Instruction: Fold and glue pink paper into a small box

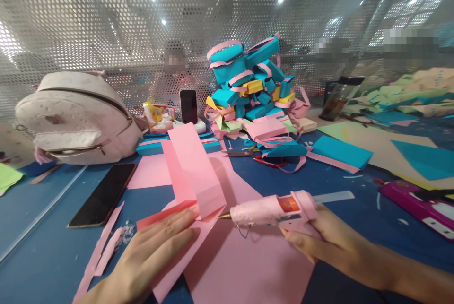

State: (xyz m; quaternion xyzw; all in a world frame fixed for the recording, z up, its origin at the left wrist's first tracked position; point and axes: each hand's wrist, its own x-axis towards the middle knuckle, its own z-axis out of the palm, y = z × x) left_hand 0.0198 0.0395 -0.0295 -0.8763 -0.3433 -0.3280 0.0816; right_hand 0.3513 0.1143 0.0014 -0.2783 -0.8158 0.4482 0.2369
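Note:
My right hand [319,238] is wrapped round the handle of a pink hot glue gun [266,210], with a clear glue stick [335,196] poking out of its back. The metal nozzle points left and meets, or nearly meets, the edge of a folded pink paper box [195,167]. That box is partly formed, with a long raised section and loose flaps. On its near flap, my left hand [159,242] presses the paper with fingers together; whether the thumb grips from below is hidden. Beneath lies a flat pink paper sheet [248,266].
A black phone [102,195] and pink paper strips [101,252] lie left, before a white backpack [81,119]. Behind the box are scissors [241,153] and a heap of blue, pink and yellow paper boxes [255,91]. A purple case [414,204] and a dark tumbler [340,98] are right.

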